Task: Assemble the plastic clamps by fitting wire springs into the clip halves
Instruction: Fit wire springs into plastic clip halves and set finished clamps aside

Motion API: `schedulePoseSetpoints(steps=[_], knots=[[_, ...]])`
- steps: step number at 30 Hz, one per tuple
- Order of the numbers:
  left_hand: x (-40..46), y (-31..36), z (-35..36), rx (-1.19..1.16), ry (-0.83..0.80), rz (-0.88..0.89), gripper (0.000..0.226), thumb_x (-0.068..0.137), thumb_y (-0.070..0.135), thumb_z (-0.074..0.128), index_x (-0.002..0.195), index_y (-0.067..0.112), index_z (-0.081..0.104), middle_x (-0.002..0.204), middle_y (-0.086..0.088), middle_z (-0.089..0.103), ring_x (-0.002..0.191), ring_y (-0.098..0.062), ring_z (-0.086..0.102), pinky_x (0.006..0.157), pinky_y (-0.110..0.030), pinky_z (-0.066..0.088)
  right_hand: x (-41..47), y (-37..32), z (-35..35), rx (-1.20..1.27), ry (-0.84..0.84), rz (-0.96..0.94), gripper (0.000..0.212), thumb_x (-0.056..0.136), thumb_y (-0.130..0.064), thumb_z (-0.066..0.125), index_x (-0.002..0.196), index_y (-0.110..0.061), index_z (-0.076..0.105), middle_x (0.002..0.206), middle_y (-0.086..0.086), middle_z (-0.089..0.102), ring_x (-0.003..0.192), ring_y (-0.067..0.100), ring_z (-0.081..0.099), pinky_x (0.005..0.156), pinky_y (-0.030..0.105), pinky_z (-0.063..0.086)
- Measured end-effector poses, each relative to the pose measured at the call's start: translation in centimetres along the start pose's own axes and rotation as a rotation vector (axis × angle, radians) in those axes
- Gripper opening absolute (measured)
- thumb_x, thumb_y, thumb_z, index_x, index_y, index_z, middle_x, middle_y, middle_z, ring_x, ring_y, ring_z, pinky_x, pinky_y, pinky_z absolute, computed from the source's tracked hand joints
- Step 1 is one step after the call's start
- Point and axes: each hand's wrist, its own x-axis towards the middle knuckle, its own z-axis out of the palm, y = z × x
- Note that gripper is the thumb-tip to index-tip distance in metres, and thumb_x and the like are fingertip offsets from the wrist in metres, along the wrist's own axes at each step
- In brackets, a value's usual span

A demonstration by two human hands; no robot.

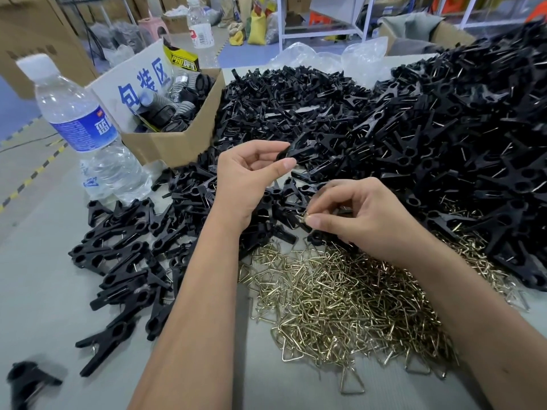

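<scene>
A: What lies closest on the table (44, 247)?

B: A heap of brass-coloured wire springs (340, 297), spread on the pale grey top. It is the landmark here. Left of it sit assembled black clamps (124, 261), one more blurred at the near left corner.

A: And the hands?

B: Both hang just beyond the springs. The right hand (361, 214) pinches a single spring (305, 216) between thumb and forefinger, the other fingers curled. The left hand (251, 173), a little farther and to the left, pinches a black clip half (291, 149) at its fingertips. The spring and the half are apart, not yet joined.

A: Behind them?

B: A great mound of black clip halves (296, 108) beyond the springs, running into a taller pile (473, 137) to the right, many there with wire showing.

A: Anything else on the top?

B: Far left of the springs stands a water bottle (80, 125) with a blue label. Behind it an open cardboard box (177, 134) holds dark ribbed parts and a white card with blue characters; a second bottle (199, 28) stands past the box.

A: The room?

B: Beyond the table, clear plastic bags (325, 59), a blue floor with yellow-black striped tape, cardboard cartons, yellow sacks and white metal shelving.
</scene>
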Motion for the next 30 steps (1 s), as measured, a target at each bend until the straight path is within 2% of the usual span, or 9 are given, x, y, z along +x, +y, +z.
schedulePoseSetpoints(steps=[2,4,8,11,15,17,20,24,30], knots=[[-0.1,0.1,0.0,-0.006,-0.006,-0.011,0.026,0.074,0.008,0.090,0.097,0.017,0.081,0.093,-0.014,0.075,0.091,-0.032,0.071,0.091,-0.047,0.061,-0.1,0.0,-0.3,0.046,-0.038,0.032,0.006,0.088,-0.027,0.082,0.084,-0.023,0.080,0.075,0.004,0.074,0.055,0.010,0.060,0.052,0.020,0.047],[-0.1,0.2,0.0,-0.009,-0.011,-0.020,0.026,0.076,0.006,0.089,0.098,0.015,0.081,0.088,-0.007,0.075,0.089,-0.028,0.072,0.089,-0.042,0.061,-0.2,-0.1,-0.3,0.115,-0.103,0.071,0.008,0.092,-0.023,0.079,0.085,-0.018,0.078,0.071,0.009,0.073,0.051,0.016,0.059,0.048,0.022,0.048],[-0.1,0.2,0.0,-0.014,-0.015,-0.030,0.024,0.078,0.004,0.088,0.099,0.014,0.081,0.088,-0.008,0.075,0.087,-0.025,0.072,0.085,-0.037,0.061,-0.1,0.2,0.0,0.135,-0.093,0.089,0.010,0.095,-0.019,0.077,0.085,-0.017,0.077,0.079,0.012,0.075,0.054,0.030,0.059,0.050,0.028,0.051],[-0.1,0.2,0.0,-0.023,-0.023,-0.034,0.025,0.078,0.005,0.088,0.099,0.015,0.081,0.090,-0.010,0.074,0.088,-0.024,0.071,0.084,-0.036,0.061,0.0,0.5,-0.1,0.195,-0.027,0.084,0.011,0.094,-0.017,0.076,0.084,-0.013,0.075,0.068,0.009,0.070,0.048,0.022,0.052,0.044,0.023,0.043],[-0.2,0.2,-0.2,-0.012,-0.073,-0.036,0.028,0.075,0.004,0.089,0.097,0.017,0.081,0.095,-0.006,0.076,0.091,-0.016,0.070,0.084,-0.031,0.058,0.1,0.6,0.3,0.346,0.005,0.069,0.006,0.094,-0.004,0.072,0.089,-0.001,0.074,0.072,0.009,0.073,0.054,0.014,0.062,0.043,0.020,0.047],[-0.3,0.3,-0.3,-0.009,-0.120,-0.032,0.030,0.073,-0.002,0.089,0.097,0.015,0.080,0.093,-0.003,0.078,0.089,-0.013,0.072,0.081,-0.026,0.058,0.2,0.7,0.4,0.381,0.064,0.067,0.003,0.092,0.000,0.072,0.091,-0.002,0.074,0.077,0.014,0.074,0.058,0.017,0.065,0.045,0.021,0.049],[-0.4,0.4,-0.4,-0.013,-0.166,-0.032,0.033,0.071,-0.009,0.087,0.095,0.012,0.079,0.091,-0.003,0.080,0.085,-0.013,0.075,0.078,-0.023,0.059,0.4,0.8,0.2,0.430,0.263,0.055,0.008,0.090,0.000,0.074,0.088,-0.006,0.077,0.078,0.016,0.075,0.057,0.019,0.065,0.046,0.022,0.052],[-0.6,0.6,-0.1,-0.001,-0.248,-0.030,0.035,0.067,-0.011,0.088,0.091,0.014,0.081,0.094,-0.008,0.080,0.086,-0.018,0.074,0.081,-0.028,0.061,0.6,1.2,-0.3,0.463,0.528,0.066,0.007,0.092,0.000,0.074,0.086,-0.004,0.076,0.073,0.014,0.074,0.053,0.015,0.062,0.044,0.021,0.048],[-0.9,0.8,1.0,0.068,-0.330,-0.055,0.035,0.064,-0.007,0.091,0.088,0.018,0.083,0.092,-0.016,0.076,0.084,-0.020,0.072,0.077,-0.030,0.061,0.8,1.6,0.0,0.386,0.544,0.095,0.010,0.089,0.000,0.077,0.080,-0.004,0.076,0.065,0.011,0.071,0.049,0.015,0.059,0.043,0.022,0.047]])
